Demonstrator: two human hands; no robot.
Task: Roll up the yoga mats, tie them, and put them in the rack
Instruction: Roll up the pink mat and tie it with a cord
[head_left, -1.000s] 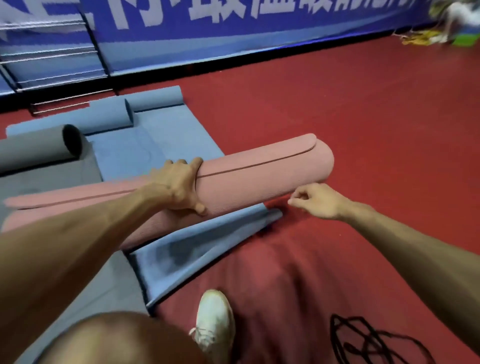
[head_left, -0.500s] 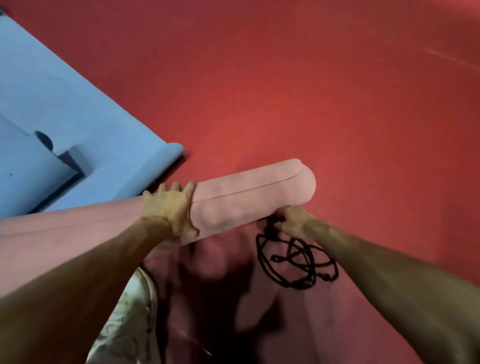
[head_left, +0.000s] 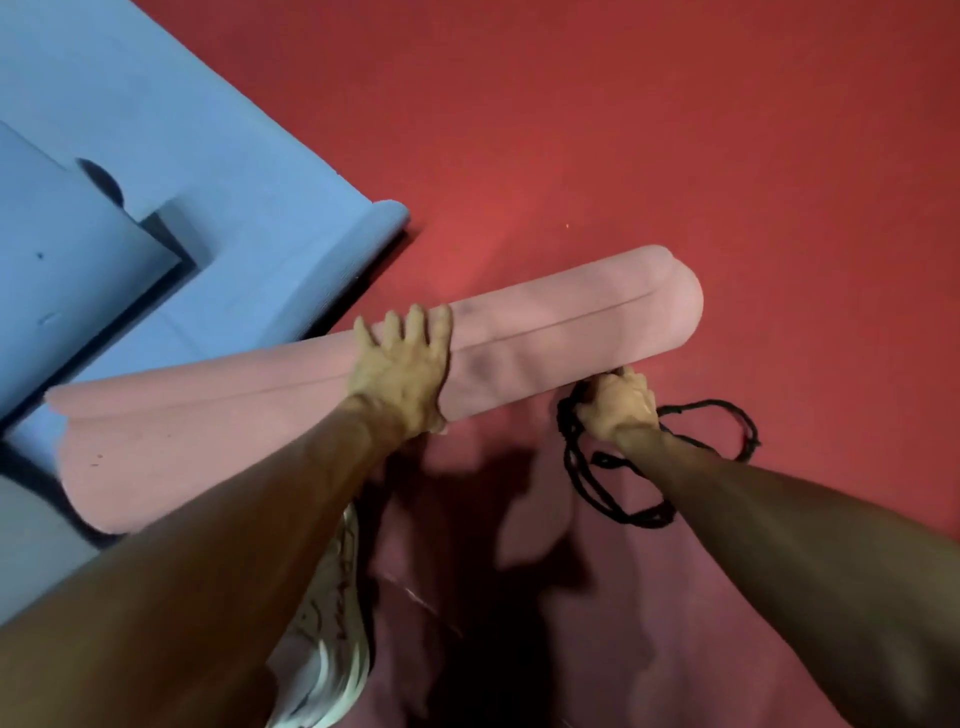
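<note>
Seen from above, a rolled pink mat (head_left: 545, 338) lies slantwise across a red floor (head_left: 675, 130), its far end rounded and smooth, its near end lower left. A thin seam runs along the roll's length where the outer edge of the mat overlaps. The surface looks soft and matte, dented slightly around the grip.

The left hand (head_left: 400, 374) clasps the roll near its middle, fingers curled over the top and thumb pressed into the near side. The right hand (head_left: 618, 405) sits just under the roll's far end, fingers closed round a black cord (head_left: 597, 488). The cord is thin and rough-looking, and its loose loops trail on the floor beside and behind the wrist.

A blue mat (head_left: 182, 156) lies flat at upper left, finely textured, with one end curled into a small roll just beside the pink mat. A grey mat (head_left: 26, 545) shows at the lower left edge. A white laced shoe (head_left: 332, 649) rests on the floor between the two forearms. Dark shadows fall on the floor under the arms.
</note>
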